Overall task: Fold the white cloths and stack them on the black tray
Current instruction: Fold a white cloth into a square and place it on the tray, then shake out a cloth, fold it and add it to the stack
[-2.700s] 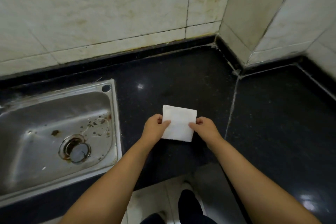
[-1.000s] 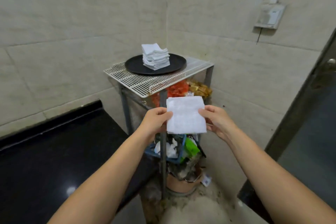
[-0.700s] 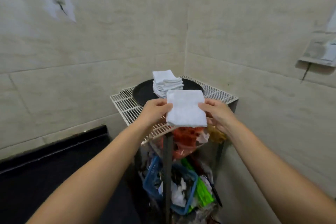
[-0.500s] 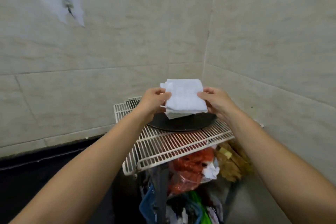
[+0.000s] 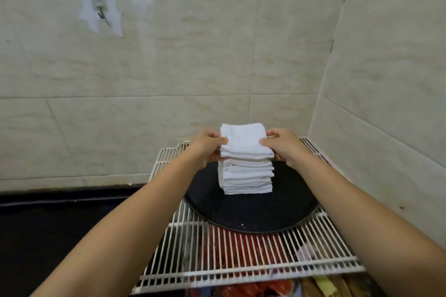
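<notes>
Already a tall stack of folded cloths (image 5: 246, 177) stands near the middle of the round black tray (image 5: 253, 214), itself set toward the back of the white wire rack (image 5: 241, 260). Both the left hand (image 5: 207, 146) and the right hand (image 5: 282, 144) pinch the side edges of another folded white cloth (image 5: 245, 140), square and soft-looking terry, at the stack's top. Releasing it seems all that remains for this cloth; whether more wait elsewhere cannot be told.

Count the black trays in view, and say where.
1. The black tray sits on the white wire rack by the tiled corner, with the stack of folded white cloths on it. Both arms cover its sides; no second tray shows.
</notes>
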Demonstrator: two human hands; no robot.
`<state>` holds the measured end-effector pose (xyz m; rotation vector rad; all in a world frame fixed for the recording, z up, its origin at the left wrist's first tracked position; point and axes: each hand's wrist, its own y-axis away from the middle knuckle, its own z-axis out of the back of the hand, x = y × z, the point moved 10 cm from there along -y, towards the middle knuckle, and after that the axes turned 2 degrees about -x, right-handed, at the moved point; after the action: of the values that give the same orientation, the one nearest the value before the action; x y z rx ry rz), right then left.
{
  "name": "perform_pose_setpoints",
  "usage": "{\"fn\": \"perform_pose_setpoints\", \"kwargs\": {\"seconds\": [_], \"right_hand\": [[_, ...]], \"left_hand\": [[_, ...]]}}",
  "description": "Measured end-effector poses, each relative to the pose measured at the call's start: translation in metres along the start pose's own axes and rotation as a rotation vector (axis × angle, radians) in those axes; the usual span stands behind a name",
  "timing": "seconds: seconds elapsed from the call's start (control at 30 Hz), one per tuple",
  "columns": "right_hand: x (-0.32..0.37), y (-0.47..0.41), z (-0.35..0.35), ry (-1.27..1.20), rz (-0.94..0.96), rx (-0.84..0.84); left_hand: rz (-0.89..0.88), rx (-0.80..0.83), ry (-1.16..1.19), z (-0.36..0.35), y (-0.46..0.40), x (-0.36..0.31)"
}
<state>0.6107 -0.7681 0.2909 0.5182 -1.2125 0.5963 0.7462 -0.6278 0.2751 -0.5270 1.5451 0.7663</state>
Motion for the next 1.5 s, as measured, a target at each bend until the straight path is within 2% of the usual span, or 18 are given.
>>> {"fn": "perform_pose_setpoints", "kwargs": {"seconds": [0.37, 0.5, 0.6, 0.73, 0.83, 0.97, 1.1, 1.23, 1.37, 1.5], "right_hand": [[-0.003, -0.007, 0.006, 0.12, 0.014, 0.016], [0.038, -0.009, 0.032, 0.271, 0.164, -0.174], [0.088, 0.009, 0.013, 0.328, 0.338, -0.218], [0.138, 0.062, -0.093, 0.393, 0.579, -0.089], [0.144, 0.121, -0.212, 0.471, 0.743, 0.104], [0.124, 0.232, -0.373, 0.563, 0.921, 0.325], [0.098, 0.381, -0.513, 0.593, 1.066, 0.533], [0.068, 0.53, -0.63, 0.635, 1.197, 0.749], [0.042, 0.654, -0.71, 0.663, 1.27, 0.941], [0.025, 0.751, -0.773, 0.676, 1.354, 1.089]], "left_hand": [[-0.037, -0.098, -0.221, 0.02, 0.011, 0.001], [-0.069, -0.181, -0.289, 0.053, 0.027, -0.015], [-0.127, -0.215, -0.314, 0.082, 0.053, -0.029], [-0.215, -0.311, -0.403, 0.145, 0.108, -0.035], [-0.278, -0.49, -0.677, 0.219, 0.173, -0.027], [-0.234, -0.732, -0.94, 0.338, 0.297, 0.012], [-0.075, -0.912, -1.105, 0.462, 0.448, 0.078], [0.184, -1.049, -1.143, 0.562, 0.604, 0.157], [0.393, -1.173, -1.094, 0.623, 0.74, 0.216], [0.526, -1.333, -1.041, 0.659, 0.841, 0.253]]}}
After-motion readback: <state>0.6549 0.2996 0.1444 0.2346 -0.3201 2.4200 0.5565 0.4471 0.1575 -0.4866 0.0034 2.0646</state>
